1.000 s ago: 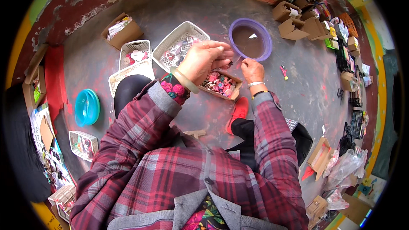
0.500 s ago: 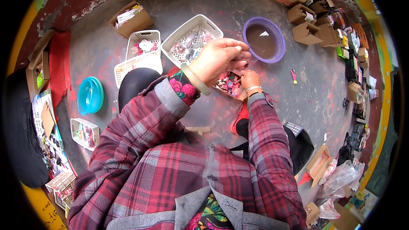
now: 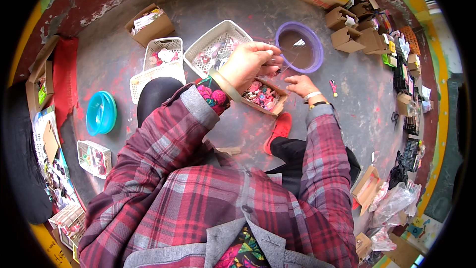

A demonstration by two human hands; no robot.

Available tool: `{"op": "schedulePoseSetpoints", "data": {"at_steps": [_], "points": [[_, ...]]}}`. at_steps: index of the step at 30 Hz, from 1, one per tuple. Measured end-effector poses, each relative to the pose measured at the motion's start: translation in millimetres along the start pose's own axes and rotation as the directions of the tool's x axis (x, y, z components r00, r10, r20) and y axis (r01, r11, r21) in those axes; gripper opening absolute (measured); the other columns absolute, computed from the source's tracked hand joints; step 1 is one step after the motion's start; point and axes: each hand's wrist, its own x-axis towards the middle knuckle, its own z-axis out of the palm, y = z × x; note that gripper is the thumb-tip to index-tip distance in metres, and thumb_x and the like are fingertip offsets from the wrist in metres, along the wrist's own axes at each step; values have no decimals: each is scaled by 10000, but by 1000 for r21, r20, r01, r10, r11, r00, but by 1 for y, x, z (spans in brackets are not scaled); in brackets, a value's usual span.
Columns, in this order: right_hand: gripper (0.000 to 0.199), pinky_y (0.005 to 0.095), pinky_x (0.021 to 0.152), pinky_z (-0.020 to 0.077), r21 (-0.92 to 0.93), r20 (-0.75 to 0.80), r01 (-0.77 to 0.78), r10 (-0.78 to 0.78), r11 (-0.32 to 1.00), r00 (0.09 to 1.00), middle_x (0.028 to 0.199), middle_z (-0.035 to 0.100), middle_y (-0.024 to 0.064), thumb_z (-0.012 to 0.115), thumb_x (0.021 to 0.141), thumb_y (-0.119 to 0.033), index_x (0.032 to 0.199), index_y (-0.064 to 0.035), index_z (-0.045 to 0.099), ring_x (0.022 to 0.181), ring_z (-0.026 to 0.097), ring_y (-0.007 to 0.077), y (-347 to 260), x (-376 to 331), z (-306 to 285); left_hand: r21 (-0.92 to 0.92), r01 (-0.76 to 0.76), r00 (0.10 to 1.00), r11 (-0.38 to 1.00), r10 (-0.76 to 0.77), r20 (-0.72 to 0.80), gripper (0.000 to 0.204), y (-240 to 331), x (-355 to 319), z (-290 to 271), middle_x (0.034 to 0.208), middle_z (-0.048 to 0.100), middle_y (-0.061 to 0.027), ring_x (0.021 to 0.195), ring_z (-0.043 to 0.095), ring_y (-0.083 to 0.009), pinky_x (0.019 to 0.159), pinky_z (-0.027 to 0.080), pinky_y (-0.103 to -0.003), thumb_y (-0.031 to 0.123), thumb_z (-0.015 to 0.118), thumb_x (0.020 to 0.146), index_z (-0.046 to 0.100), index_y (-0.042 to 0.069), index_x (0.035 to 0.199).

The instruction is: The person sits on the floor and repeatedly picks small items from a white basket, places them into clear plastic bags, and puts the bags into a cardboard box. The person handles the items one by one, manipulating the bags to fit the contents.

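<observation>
My left hand (image 3: 254,65), with a pale bangle at the wrist, is raised palm inward with its fingers curled on a thin clear strand (image 3: 292,64). A small dark red piece hangs at its fingertips. To the right and nearer me, my right hand (image 3: 301,86) has its fingers drawn together, pointing left; what is in them is too small to make out. Just below and between the hands, a shallow cardboard box (image 3: 281,106) holds many small pink, red and dark pieces, partly hidden by my left hand.
Beyond my left hand stands a white perforated basket (image 3: 194,49) with packets. A purple basin (image 3: 320,62) of murky water is at the far right, teal bowls (image 3: 101,114) at the left. Small pliers-like tool (image 3: 333,88) lies on the floor. Cartons (image 3: 347,39) line the right wall. My red shoe (image 3: 281,128) is close by.
My right hand has moved right and away from the cardboard box, leaving more of the box in view. My left hand stays raised and has shifted slightly left in the picture.
</observation>
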Motion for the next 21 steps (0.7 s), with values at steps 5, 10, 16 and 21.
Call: {"op": "schedulePoseSetpoints", "data": {"at_steps": [5, 10, 16, 21], "points": [[267, 250, 738, 465, 433, -103, -34, 87, 901, 991, 957, 651, 72, 641, 768, -132, 1005, -9, 627, 891, 604, 132, -83, -42, -52, -54, 50, 998, 997, -49, 29, 251, -1, 0, 0, 1010, 597, -173, 926, 604, -205, 816, 509, -285, 82, 487, 891, 515, -84, 1077], [334, 227, 701, 455, 783, -245, 267, -116, 561, 963, 939, 636, 38, 670, 800, -190, 1077, -32, 568, 858, 592, 104, -132, -69, -48, -177, 75, 990, 981, -51, 134, 252, -7, 4, 0, 1023, 598, -165, 961, 597, -201, 835, 503, -267, 104, 472, 909, 508, -70, 1089], [168, 214, 632, 434, 697, -403, 369, -89, 615, 911, 833, 627, 13, 677, 780, -95, 921, -11, 642, 711, 537, 79, -142, -70, -41, -228, 61, 987, 972, -24, 160, 244, -13, 7, 1, 1040, 592, -163, 971, 596, -202, 847, 500, -267, 107, 461, 918, 507, -66, 1084], [130, 213, 616, 429, 668, -449, 402, -91, 626, 889, 783, 623, 8, 658, 790, -72, 902, -7, 646, 683, 536, 74, -144, -72, -42, -212, 57, 991, 976, -30, 128, 227, -13, 8, 5, 1014, 609, -153, 926, 608, -179, 772, 515, -240, 105, 474, 910, 533, -44, 1071]]}}
